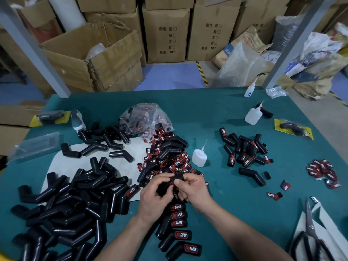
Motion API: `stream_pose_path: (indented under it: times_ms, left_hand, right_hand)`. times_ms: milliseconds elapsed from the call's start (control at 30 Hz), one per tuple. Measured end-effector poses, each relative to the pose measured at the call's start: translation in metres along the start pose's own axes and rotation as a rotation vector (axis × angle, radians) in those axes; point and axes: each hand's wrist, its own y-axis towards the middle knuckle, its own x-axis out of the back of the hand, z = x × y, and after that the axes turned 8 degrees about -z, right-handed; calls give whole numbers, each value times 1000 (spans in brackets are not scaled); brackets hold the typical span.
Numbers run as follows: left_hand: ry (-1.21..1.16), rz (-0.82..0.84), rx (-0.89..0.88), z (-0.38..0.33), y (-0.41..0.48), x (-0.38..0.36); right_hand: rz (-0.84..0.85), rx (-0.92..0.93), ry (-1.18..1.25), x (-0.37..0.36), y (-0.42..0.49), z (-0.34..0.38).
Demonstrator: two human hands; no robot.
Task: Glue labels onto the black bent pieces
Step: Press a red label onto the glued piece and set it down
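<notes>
Both hands meet just above the surface (226, 113). The left hand (154, 194) curls its fingers round a black bent piece (176, 178) from the left. The right hand (194, 191) pinches the same piece from the right, thumb on top. A sliver of red at the thumb tip looks like a label (172, 183) being seated, though most of it is hidden.

The step in hand appears to be pressing the label down. To do it well, the left hand should keep the piece from rolling while the right thumb presses flat along the label from one end to the other. That way the edges bond and the label sits square on the straight arm, not over the bend. Fingers should stay off any squeezed-out glue.

Just below the hands lies a row of labelled pieces (178, 223), a fair guide for placement. Loose labels (169, 159) are heaped just beyond the hands, with a glue bottle (199, 157) to their right. Unlabelled pieces (66, 204) are piled at the left.
</notes>
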Motion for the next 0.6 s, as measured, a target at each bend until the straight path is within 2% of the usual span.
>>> stream_pose_path:
  times_ms: [333, 600]
  left_hand:
    - [-23, -47, 5, -4, -2, 0]
    - [14, -12, -18, -10, -1, 2]
  right_hand:
    - [107, -65, 120, 0, -2, 5]
    - [100, -160, 231, 2, 0, 8]
